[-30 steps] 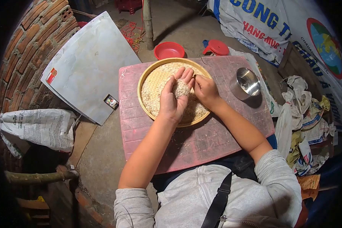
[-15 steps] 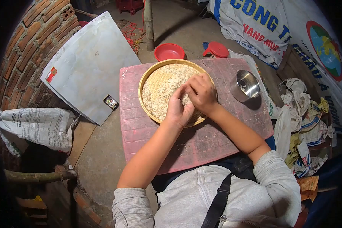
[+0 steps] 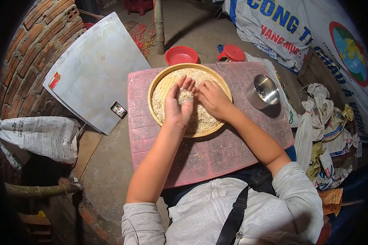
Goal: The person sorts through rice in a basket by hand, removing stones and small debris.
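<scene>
nearest, the grey sweatshirt (image 3: 204, 212) is crossed by a black strap (image 3: 235, 212). beyond it stands the pink bench (image 3: 216, 155), a few loose grains on its surface. the round woven tray (image 3: 150, 100) is on the bench, with pale grain (image 3: 202, 123) spread across it. over the tray, the left hand (image 3: 178, 108) is palm up; its grip is loosely cupped, fingers partly curled, with a small heap of grain in the palm. the right hand (image 3: 214, 100) is just beside it, its grip drawn in with fingers bent towards the left hand; i cannot tell whether it has hold of anything. to the right on the bench stands a metal pot (image 3: 257, 98). past the far edge are a red basin (image 3: 180, 56) and a red lid (image 3: 234, 52). farther off, a pole (image 3: 159, 28) rises from the floor, and a large printed banner (image 3: 270, 38) hangs on the right.
</scene>
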`<move>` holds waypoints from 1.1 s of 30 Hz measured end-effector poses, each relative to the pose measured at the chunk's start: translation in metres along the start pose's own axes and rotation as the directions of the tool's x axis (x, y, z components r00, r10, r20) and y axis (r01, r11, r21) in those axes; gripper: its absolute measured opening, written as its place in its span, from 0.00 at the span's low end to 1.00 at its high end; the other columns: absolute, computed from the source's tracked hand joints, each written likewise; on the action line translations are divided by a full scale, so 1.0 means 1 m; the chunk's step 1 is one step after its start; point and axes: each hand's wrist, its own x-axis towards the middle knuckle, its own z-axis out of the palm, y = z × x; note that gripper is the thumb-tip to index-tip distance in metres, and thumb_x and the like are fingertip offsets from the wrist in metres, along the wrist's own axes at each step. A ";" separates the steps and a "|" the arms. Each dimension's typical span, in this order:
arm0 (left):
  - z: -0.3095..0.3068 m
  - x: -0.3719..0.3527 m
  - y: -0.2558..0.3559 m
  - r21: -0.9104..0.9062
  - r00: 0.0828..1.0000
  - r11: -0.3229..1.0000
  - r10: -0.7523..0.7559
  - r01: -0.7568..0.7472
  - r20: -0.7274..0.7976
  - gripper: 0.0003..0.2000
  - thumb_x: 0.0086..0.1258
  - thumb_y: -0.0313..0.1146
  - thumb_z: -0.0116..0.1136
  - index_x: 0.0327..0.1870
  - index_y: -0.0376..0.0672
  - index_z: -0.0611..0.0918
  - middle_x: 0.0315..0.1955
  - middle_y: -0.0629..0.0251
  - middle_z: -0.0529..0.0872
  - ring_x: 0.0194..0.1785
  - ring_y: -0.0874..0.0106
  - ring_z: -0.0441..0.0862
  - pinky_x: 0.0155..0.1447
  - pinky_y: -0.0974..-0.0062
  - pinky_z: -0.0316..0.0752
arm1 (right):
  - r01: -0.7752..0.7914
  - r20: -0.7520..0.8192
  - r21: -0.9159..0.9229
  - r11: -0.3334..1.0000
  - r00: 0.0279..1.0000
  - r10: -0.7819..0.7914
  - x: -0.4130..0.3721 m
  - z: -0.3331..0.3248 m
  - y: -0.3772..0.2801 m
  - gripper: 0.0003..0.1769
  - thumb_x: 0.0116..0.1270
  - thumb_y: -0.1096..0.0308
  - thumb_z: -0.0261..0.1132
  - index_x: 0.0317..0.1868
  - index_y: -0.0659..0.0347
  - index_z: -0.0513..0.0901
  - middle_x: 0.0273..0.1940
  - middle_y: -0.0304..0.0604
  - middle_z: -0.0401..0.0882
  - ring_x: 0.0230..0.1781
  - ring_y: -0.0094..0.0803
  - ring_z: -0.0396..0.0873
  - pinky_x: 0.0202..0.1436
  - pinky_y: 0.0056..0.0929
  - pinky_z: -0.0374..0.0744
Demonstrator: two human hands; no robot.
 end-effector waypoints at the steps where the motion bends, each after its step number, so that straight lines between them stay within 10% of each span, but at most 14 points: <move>1: -0.001 0.000 0.005 -0.005 1.000 1.000 0.012 -0.012 0.016 0.17 0.78 0.34 0.43 0.61 0.33 0.75 0.49 0.56 0.82 0.54 0.64 0.79 0.59 0.68 0.75 | 0.008 0.049 -0.052 0.999 0.999 -0.006 -0.001 -0.001 -0.002 0.16 0.74 0.60 0.54 0.45 0.66 0.77 0.45 0.55 0.76 0.48 0.54 0.73 0.54 0.46 0.72; 6: 0.001 0.001 0.019 0.054 0.996 0.995 0.084 -0.084 0.003 0.14 0.77 0.33 0.46 0.54 0.34 0.78 0.40 0.60 0.84 0.48 0.67 0.80 0.55 0.68 0.76 | -0.007 0.198 -0.025 1.000 0.980 0.012 -0.002 0.001 -0.004 0.13 0.71 0.62 0.56 0.38 0.64 0.79 0.37 0.55 0.79 0.41 0.53 0.77 0.45 0.46 0.75; 17: 0.004 -0.006 -0.007 0.119 0.990 0.987 -0.096 0.108 -0.100 0.18 0.78 0.34 0.43 0.59 0.30 0.74 0.53 0.49 0.80 0.59 0.59 0.78 0.63 0.65 0.77 | -0.302 -0.334 0.303 0.904 0.855 0.398 -0.002 -0.004 -0.004 0.23 0.77 0.60 0.53 0.26 0.67 0.75 0.20 0.54 0.71 0.20 0.51 0.73 0.26 0.39 0.69; 21: 0.016 -0.025 -0.026 0.246 0.977 0.947 -0.192 0.209 -0.089 0.18 0.78 0.37 0.41 0.58 0.32 0.74 0.52 0.52 0.81 0.57 0.64 0.79 0.62 0.70 0.76 | 0.081 -0.469 0.134 0.988 0.883 -0.009 -0.008 -0.013 -0.015 0.19 0.77 0.60 0.53 0.30 0.65 0.76 0.24 0.50 0.70 0.22 0.48 0.74 0.25 0.38 0.70; 23: 0.012 -0.030 -0.030 0.357 0.930 0.870 -0.253 0.339 -0.267 0.14 0.78 0.38 0.44 0.54 0.41 0.77 0.51 0.63 0.81 0.54 0.71 0.79 0.56 0.73 0.76 | 0.128 -0.351 0.354 0.926 0.937 0.004 -0.008 -0.007 -0.018 0.16 0.74 0.62 0.57 0.30 0.64 0.77 0.26 0.49 0.72 0.24 0.47 0.74 0.27 0.39 0.71; 25: 0.012 -0.033 -0.036 0.189 0.934 0.923 -0.300 0.336 -0.195 0.12 0.78 0.40 0.47 0.54 0.48 0.78 0.51 0.70 0.80 0.54 0.75 0.77 0.53 0.76 0.74 | 0.251 -0.244 -0.012 0.968 0.938 -0.246 0.000 -0.002 -0.018 0.10 0.68 0.65 0.62 0.32 0.63 0.78 0.32 0.48 0.76 0.34 0.46 0.75 0.39 0.42 0.73; 33: 0.019 -0.026 -0.013 0.176 0.970 0.955 -0.226 0.238 -0.083 0.17 0.79 0.40 0.44 0.59 0.41 0.75 0.47 0.63 0.80 0.41 0.73 0.81 0.37 0.79 0.82 | 0.081 -0.305 0.108 0.991 0.951 -0.044 0.004 0.000 -0.011 0.25 0.77 0.49 0.48 0.55 0.64 0.74 0.50 0.53 0.77 0.52 0.51 0.74 0.59 0.43 0.71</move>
